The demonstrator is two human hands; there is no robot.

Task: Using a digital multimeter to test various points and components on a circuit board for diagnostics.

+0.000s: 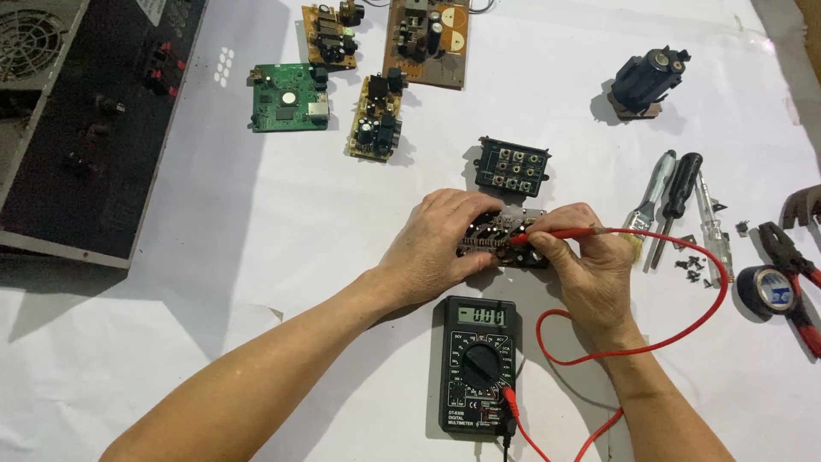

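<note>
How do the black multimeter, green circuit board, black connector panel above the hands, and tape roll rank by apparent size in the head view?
1. black multimeter, nearest the camera
2. green circuit board
3. black connector panel, close to the board
4. tape roll

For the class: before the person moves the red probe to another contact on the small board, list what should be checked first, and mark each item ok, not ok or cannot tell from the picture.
1. Small board held steady: ok, the left hand grips it on the table.
2. Red probe under control: ok, the right hand pinches it, tip at the board.
3. Multimeter readable: ok, its display faces the person and shows digits.
4. Red lead plugged into the meter: ok.
5. Black probe on a contact: cannot tell, hidden by the hands.
6. Red lead free of the loose screws: not ok, its loop runs close beside them.
</note>
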